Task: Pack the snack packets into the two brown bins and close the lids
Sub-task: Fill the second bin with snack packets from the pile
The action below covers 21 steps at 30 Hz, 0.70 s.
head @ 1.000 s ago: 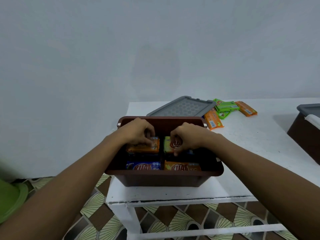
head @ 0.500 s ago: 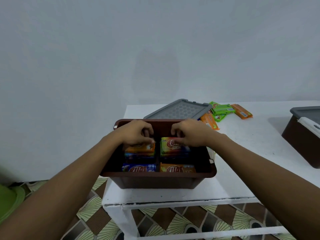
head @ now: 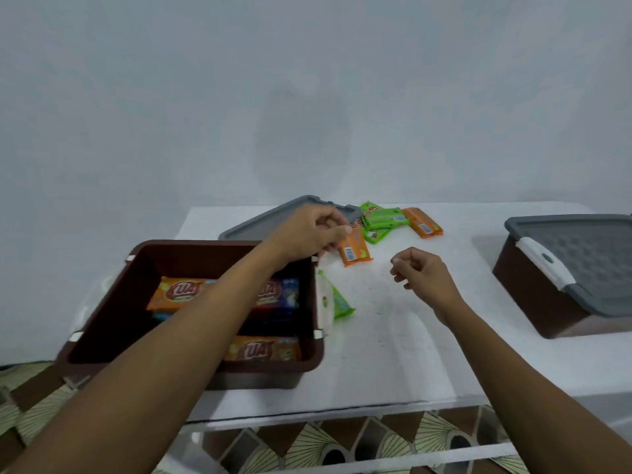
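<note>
At the far left, the open brown bin [head: 113, 313] sits on the near left corner of the white tabletop [head: 393, 364]. Inside lie an orange snack packet [head: 178, 292] towards the back left, a blue snack packet [head: 282, 297] towards the back right, and a front orange packet [head: 263, 350] against the near wall. Your left forearm crosses over the bin from its near left side. Behind the bin, a loose grey lid [head: 253, 224] lies flat on the tabletop. Your left hand [head: 307, 234] is above the lid's right end with its fingers [head: 337, 230] curled. Their tips are at the top end of a barcode-side orange packet [head: 357, 251] on the tabletop, but the blur keeps me from telling whether you are pinching it or only touching it. Just beside the bin's right wall, a green packet [head: 342, 304] leans by the white side latch [head: 324, 302]. Further back is a small pile of green packets [head: 384, 218], and a far orange packet [head: 422, 227] touches its right side. Your right hand [head: 424, 275] hovers over bare tabletop with its fingers loosely curled and nothing in them. At the right edge, well apart from the packets, the second brown bin [head: 526, 295] has its grey lid [head: 588, 261] on and a white clip [head: 543, 265] over the near edge.
</note>
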Each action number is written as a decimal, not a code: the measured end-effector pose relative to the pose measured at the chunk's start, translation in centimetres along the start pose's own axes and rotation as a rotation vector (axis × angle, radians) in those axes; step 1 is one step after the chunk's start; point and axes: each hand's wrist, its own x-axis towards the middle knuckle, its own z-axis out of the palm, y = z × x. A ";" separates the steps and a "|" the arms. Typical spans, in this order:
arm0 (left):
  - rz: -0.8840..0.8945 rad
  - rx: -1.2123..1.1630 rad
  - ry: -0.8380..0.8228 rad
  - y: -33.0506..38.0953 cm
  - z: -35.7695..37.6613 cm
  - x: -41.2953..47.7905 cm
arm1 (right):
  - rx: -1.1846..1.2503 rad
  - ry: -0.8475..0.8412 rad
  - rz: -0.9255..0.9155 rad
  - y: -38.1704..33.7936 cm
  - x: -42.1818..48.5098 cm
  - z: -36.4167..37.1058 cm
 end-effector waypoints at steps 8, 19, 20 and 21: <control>-0.210 -0.085 0.203 0.8 12.1 7.2 | -0.228 -0.015 -0.054 5.9 5.2 -5.9; -0.274 0.457 0.607 -6.6 18.3 8.2 | -0.461 0.097 -0.167 9.3 12.6 -6.8; -0.283 0.488 0.605 -7.0 18.5 8.4 | -0.529 0.081 -0.174 9.4 13.1 -6.7; -0.289 0.508 0.612 -7.3 18.7 8.5 | -0.595 0.050 -0.168 9.6 13.6 -6.6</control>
